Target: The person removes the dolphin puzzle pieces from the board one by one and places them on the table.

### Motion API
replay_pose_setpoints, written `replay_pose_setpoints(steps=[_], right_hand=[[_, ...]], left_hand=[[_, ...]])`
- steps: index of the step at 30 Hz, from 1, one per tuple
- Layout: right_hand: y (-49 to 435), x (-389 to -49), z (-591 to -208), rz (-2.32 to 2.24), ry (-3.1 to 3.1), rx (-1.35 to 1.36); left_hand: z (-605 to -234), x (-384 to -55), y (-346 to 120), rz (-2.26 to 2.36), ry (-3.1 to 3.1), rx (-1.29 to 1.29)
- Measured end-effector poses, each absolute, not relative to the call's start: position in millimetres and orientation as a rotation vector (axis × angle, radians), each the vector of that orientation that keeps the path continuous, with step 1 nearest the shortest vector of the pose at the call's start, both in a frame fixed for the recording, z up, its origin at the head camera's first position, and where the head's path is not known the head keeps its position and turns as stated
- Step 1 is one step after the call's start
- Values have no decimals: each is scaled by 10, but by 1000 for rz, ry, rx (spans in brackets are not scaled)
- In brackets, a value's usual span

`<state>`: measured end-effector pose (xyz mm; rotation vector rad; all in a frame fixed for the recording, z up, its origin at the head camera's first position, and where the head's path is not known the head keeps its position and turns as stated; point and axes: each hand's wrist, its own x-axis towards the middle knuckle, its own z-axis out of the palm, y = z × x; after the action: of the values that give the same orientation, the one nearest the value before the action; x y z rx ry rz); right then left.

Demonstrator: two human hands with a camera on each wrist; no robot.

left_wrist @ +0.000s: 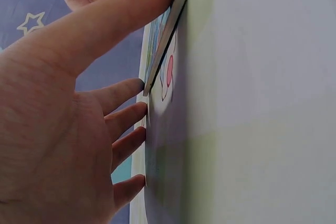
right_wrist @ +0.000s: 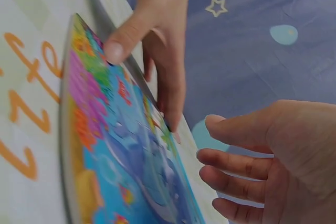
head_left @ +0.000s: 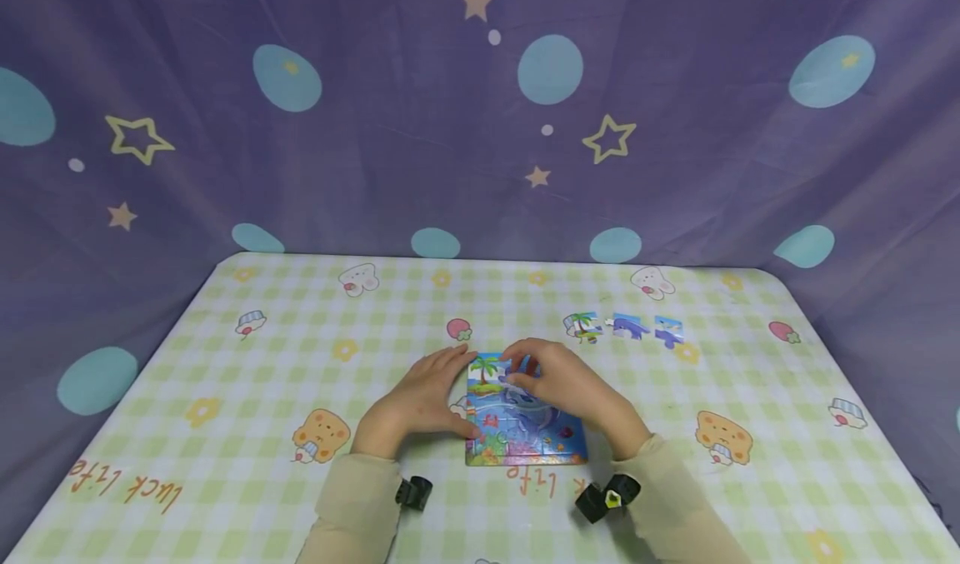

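A puzzle board [head_left: 525, 447] with a bright undersea picture lies flat on the table, a palm tree at its upper left. My left hand [head_left: 420, 397] spans its left side, thumb on the lower left part and fingertips at the upper left corner. Those fingers look fairly straight in the left wrist view, several touching the tablecloth beside the board. Over the board's upper right part is my right hand [head_left: 566, 381], covering some of the picture. In the right wrist view its fingers [right_wrist: 236, 163] are loosely bent above the board, with nothing showing between them and the thumb.
Behind the board, to the right, lie three loose puzzle pieces: one with a palm tree [head_left: 586, 323], a blue one [head_left: 630, 326] and another blue one [head_left: 669, 331]. A checked tablecloth [head_left: 247, 414] covers the table. A purple curtain [head_left: 420, 164] hangs behind it.
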<state>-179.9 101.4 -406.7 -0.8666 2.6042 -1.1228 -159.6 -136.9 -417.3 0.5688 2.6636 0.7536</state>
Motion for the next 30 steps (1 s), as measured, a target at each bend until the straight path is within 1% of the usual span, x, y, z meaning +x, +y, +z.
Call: replay_pose_setpoints(steps=[12,17,30], right_hand=[[825,-1694,-4145,-905,2601,-984],[781,-1672,-4171,-821,2614,-969],[764,-1678,-4220,-835,2595,-962]], left_hand=[[-4182,-1599,-1381,752,2657,575],[-4180,-1594,-1381,751,2655,575],[-4165,-1588,-1362,745,2655,567]])
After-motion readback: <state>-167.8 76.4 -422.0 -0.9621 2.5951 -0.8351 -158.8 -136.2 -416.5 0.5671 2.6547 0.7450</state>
